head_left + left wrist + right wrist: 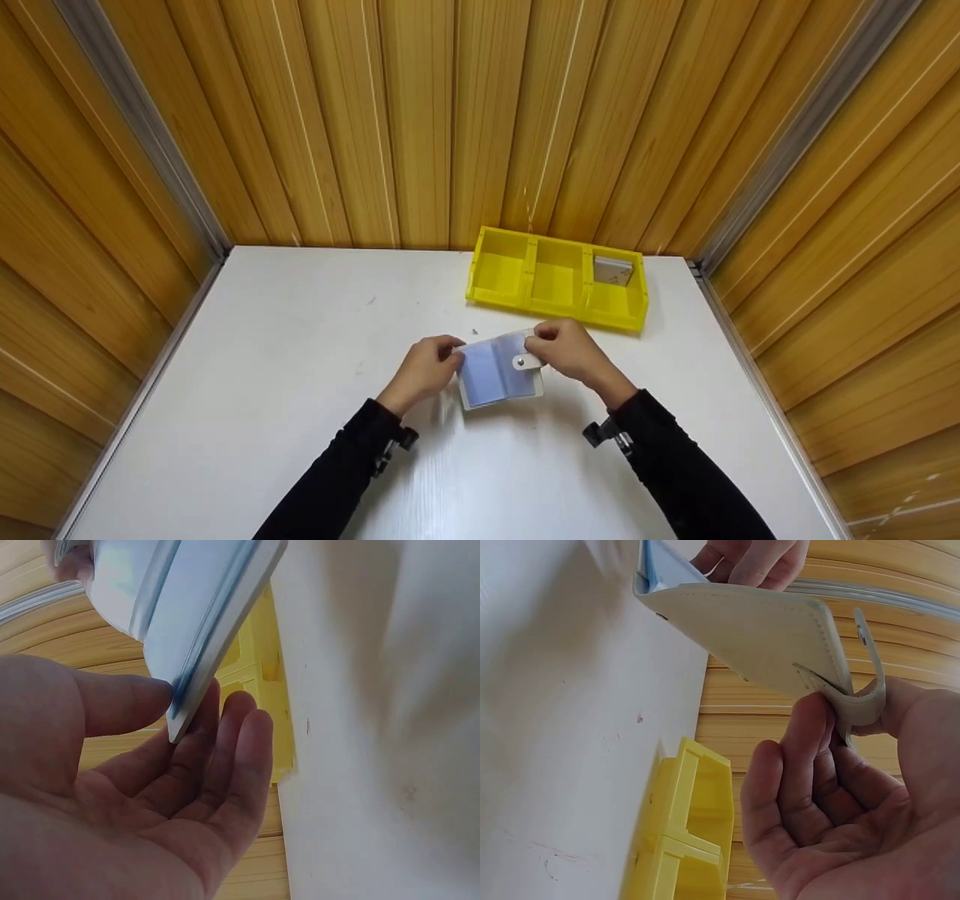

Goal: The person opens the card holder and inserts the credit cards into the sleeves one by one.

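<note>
A small white card holder point(484, 375) lies open between both hands, lifted off the table, its clear bluish sleeves facing up. My left hand point(427, 369) pinches its left cover edge; in the left wrist view the thumb lies on the sleeve side, fingers behind. At the upper right corner my right hand point(571, 352) pinches the other cover, next to the snap strap point(527, 362). The right wrist view shows the stitched outer cover point(757, 626) and the strap standing loose, curved away from it.
Behind the hands, a yellow bin point(555, 311) with three compartments stands on the white table point(315, 322). A stack of cards or small boards point(613, 271) leans in its right compartment. Wood-patterned walls point(420, 127) enclose the table's back and sides.
</note>
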`<state>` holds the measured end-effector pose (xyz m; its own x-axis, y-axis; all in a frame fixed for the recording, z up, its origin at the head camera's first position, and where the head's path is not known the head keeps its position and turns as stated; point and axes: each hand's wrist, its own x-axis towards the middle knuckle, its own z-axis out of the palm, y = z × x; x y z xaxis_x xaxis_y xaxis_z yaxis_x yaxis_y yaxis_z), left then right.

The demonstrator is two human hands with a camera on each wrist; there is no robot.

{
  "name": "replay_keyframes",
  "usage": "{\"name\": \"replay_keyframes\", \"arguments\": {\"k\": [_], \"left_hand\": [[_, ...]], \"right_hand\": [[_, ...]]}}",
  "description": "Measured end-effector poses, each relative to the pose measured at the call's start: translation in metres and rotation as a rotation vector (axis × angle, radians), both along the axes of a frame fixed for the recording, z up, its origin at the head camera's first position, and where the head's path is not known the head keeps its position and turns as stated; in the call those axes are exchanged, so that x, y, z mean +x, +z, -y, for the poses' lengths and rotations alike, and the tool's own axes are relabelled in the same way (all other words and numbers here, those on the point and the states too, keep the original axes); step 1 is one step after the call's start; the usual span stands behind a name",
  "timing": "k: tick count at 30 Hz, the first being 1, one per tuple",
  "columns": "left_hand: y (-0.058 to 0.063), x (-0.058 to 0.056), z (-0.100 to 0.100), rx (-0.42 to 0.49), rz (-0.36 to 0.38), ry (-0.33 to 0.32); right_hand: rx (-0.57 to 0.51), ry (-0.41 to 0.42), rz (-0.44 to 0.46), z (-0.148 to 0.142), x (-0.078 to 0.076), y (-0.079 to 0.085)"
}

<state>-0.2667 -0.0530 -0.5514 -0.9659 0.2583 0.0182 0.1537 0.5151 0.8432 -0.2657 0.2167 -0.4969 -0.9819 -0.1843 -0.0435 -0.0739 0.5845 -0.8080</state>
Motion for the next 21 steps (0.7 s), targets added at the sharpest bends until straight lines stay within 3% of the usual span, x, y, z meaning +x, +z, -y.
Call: {"name": "replay_keyframes", "arguments": {"k": [12,21], "left_hand": [[0.01,-0.001,0.001,0.034,-0.033,-0.014],[0.012,-0.001,-0.001,0.05,-0.022,-0.031]], "right_hand": [[-0.005,-0.053,0.066,-0.009,-0.005,-0.011],[0.018,-0.052,0.066,-0.011,-0.006,-0.02]]}}
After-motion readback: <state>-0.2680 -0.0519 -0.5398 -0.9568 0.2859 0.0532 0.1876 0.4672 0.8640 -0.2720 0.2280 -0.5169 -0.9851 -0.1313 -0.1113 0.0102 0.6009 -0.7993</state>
